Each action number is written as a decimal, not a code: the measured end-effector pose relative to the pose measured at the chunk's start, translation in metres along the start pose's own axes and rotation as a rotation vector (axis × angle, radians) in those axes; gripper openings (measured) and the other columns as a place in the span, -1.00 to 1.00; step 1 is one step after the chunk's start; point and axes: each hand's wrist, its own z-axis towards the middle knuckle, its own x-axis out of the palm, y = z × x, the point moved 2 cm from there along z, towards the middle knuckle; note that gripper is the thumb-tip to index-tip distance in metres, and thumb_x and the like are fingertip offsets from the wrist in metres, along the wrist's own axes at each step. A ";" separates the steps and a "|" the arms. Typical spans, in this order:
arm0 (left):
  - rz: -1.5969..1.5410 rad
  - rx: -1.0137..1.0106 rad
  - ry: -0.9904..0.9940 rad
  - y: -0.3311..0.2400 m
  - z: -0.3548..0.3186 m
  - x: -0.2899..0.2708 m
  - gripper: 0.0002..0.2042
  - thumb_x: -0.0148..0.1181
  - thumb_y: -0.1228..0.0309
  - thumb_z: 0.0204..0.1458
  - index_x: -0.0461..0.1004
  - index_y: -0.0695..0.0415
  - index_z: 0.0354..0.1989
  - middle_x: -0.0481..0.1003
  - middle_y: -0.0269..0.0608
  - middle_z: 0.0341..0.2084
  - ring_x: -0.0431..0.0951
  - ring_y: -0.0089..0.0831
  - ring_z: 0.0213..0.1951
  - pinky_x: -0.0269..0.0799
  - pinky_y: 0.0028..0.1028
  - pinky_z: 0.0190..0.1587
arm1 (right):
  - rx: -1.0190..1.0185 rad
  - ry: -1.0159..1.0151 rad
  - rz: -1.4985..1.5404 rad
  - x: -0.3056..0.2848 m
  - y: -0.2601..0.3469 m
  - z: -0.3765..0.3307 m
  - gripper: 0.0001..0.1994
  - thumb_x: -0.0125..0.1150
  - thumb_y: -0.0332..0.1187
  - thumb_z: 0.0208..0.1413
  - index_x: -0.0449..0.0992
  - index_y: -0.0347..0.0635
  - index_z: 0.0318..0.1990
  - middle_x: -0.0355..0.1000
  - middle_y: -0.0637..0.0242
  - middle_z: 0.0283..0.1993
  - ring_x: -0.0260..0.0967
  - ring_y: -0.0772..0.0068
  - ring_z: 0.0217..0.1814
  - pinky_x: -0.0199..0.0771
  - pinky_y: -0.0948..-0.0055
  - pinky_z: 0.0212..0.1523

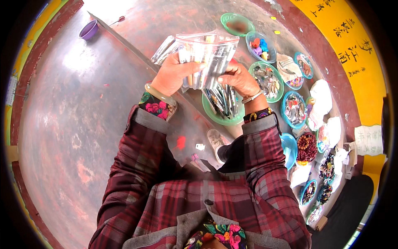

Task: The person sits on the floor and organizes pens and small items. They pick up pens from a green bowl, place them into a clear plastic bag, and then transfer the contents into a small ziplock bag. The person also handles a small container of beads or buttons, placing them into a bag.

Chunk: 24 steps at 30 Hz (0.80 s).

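- Worn reddish floor (83, 124), bare and wide left of the fingers; bowls (267, 81) crowd the right.
- Both hands, left hand (174, 74) and right hand (236, 79), have fingers closed on a clear zip bag (207, 54) of pens.
- Risk: the bag tilts and pens spill into the green bowl (219, 108) just below the fingers.

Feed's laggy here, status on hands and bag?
Left hand and right hand both grip clear bag of pens. Green bowl of pens beneath. Nothing in the way.
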 end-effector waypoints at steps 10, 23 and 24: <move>-0.009 0.062 -0.048 -0.009 -0.001 -0.005 -0.73 0.16 0.54 -0.03 0.44 0.25 -0.11 0.50 -0.31 -0.30 0.46 -0.62 -0.31 0.36 -0.60 -0.32 | 0.361 -0.252 -0.543 -0.053 -0.111 0.022 -0.74 0.30 -0.32 -0.16 0.57 -0.27 -0.29 0.53 0.24 -0.39 0.47 0.44 -0.37 0.43 0.47 -0.28; -0.039 0.002 -0.075 -0.004 -0.001 -0.013 -0.71 0.16 0.55 -0.04 0.43 0.23 -0.09 0.50 -0.30 -0.28 0.48 -0.58 -0.29 0.39 -0.55 -0.24 | 0.581 -0.452 -1.378 -0.006 -0.199 0.028 -0.67 0.10 -0.08 0.01 0.49 -0.18 -0.29 0.50 0.08 -0.30 0.46 0.07 -0.21 0.42 0.17 -0.22; -0.042 -0.002 -0.069 -0.004 0.000 -0.013 -0.71 0.16 0.55 -0.04 0.43 0.23 -0.09 0.50 -0.30 -0.29 0.48 -0.58 -0.29 0.39 -0.55 -0.24 | 0.572 -0.473 -1.366 -0.009 -0.203 0.028 -0.68 0.08 -0.09 0.02 0.49 -0.18 -0.29 0.49 0.07 -0.30 0.46 0.06 -0.22 0.42 0.16 -0.22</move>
